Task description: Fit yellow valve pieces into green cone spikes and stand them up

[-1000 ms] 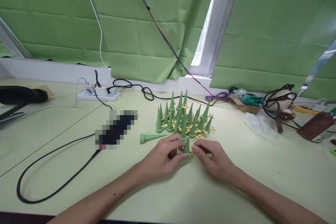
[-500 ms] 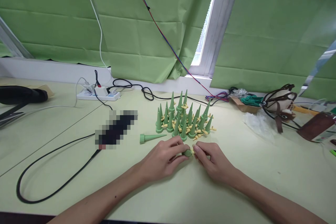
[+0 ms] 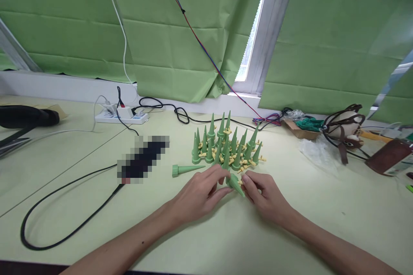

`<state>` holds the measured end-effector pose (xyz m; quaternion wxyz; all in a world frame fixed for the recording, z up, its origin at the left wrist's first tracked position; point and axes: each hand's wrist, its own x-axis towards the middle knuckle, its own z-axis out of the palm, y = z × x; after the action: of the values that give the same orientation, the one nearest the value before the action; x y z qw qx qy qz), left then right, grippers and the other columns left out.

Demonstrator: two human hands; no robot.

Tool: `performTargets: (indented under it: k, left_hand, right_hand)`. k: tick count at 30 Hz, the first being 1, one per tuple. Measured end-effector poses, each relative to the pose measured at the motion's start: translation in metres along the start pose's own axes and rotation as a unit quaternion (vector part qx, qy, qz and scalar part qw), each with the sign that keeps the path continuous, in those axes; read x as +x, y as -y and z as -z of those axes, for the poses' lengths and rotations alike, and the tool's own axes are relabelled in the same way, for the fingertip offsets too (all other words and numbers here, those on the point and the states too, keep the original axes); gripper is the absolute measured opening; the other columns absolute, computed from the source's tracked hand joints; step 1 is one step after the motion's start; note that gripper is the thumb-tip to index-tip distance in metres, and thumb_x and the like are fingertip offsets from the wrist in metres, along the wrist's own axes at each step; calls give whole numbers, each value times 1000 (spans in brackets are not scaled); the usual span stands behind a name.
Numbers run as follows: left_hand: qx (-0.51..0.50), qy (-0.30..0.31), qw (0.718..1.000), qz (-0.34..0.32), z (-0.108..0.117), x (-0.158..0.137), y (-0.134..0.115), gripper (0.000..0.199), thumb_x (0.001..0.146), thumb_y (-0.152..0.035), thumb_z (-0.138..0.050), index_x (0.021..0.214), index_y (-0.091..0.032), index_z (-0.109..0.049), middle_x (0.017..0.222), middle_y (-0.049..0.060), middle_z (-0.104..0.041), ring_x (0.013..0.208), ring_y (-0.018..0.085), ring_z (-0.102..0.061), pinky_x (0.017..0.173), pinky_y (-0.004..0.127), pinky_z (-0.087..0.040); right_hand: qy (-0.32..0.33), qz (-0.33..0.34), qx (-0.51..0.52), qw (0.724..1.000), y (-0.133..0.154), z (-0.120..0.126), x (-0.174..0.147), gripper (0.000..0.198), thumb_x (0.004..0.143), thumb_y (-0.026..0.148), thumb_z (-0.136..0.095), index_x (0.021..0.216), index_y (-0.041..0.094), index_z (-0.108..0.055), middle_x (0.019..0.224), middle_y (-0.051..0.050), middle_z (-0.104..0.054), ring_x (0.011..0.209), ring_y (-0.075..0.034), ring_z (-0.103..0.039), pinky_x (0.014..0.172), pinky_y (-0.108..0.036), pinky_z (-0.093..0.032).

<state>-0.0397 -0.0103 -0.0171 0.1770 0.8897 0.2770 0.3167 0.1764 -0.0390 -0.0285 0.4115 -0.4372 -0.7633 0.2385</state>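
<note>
Between my two hands is a green watering spike [image 3: 236,185], its tip angled down to the right. The fingers and thumb of my left hand [image 3: 204,191] close on its wide end. My right hand [image 3: 266,193] pinches a small yellow valve [image 3: 240,183] at the spike's side; the fingers hide most of it, and I cannot tell how far it is seated. Just beyond, several green spikes [image 3: 238,157] stand upright in a cluster, many with yellow valves [image 3: 247,166] sticking out. A single green spike [image 3: 189,168] lies on its side to the left, no valve visible on it.
A blurred-out dark device [image 3: 145,159] with a looped black cable [image 3: 24,223] lies left on the table [image 3: 206,249]. Behind it is a white power strip [image 3: 140,119]. At right are clear plastic bags [image 3: 318,154], a cardboard box [image 3: 298,129] and a dark red container [image 3: 389,157].
The held spike has turned, so its tapered body now shows and points down to the right. My right hand has shifted slightly right.
</note>
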Motion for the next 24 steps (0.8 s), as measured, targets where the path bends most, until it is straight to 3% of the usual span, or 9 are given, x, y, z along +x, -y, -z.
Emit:
performTargets:
  k: [3, 7, 10, 17, 24]
  left_hand:
    - [-31, -6, 998, 54, 0, 2, -2, 22, 99, -34, -48, 89, -17, -58, 75, 0, -53, 63, 12, -44, 60, 24, -36]
    - [-62, 47, 994, 78, 1, 7, -3, 45, 103, -38, -38, 68, -15, -56, 66, -1, -46, 63, 12, -42, 61, 25, -32]
    - [-94, 77, 987, 101, 1, 10, -4, 46, 102, -43, -39, 74, -14, -61, 67, -1, -47, 63, 13, -42, 60, 25, -31]
    - [-127, 76, 981, 128, 1, 11, -6, 43, 100, -45, -43, 83, -13, -66, 69, -1, -46, 64, 13, -40, 57, 24, -31]
    - [-94, 64, 987, 110, 1, 7, -4, 35, 96, -44, -53, 76, -15, -57, 72, -2, -46, 65, 12, -43, 57, 24, -31]
  right_hand:
    - [-38, 17, -13, 999, 0, 1, 0, 43, 105, 34, -35, 64, 21, -39, 57, 3, -44, 52, -13, -40, 53, -27, -33]
    - [-67, 48, -39, 996, 1, 2, -1, 40, 105, 32, -35, 66, 22, -40, 58, 3, -43, 53, -13, -39, 52, -27, -33]
    - [-64, 73, -43, 994, 0, 2, -1, 37, 104, 29, -37, 68, 22, -41, 61, 3, -42, 54, -13, -39, 53, -27, -33]
    - [-34, 92, -25, 995, 0, 0, -3, 33, 103, 24, -38, 71, 22, -42, 63, 2, -45, 56, -14, -41, 55, -26, -34]
    - [-24, 84, -21, 996, 0, 0, -3, 34, 103, 23, -36, 70, 22, -40, 62, 3, -43, 54, -13, -39, 55, -26, -32]
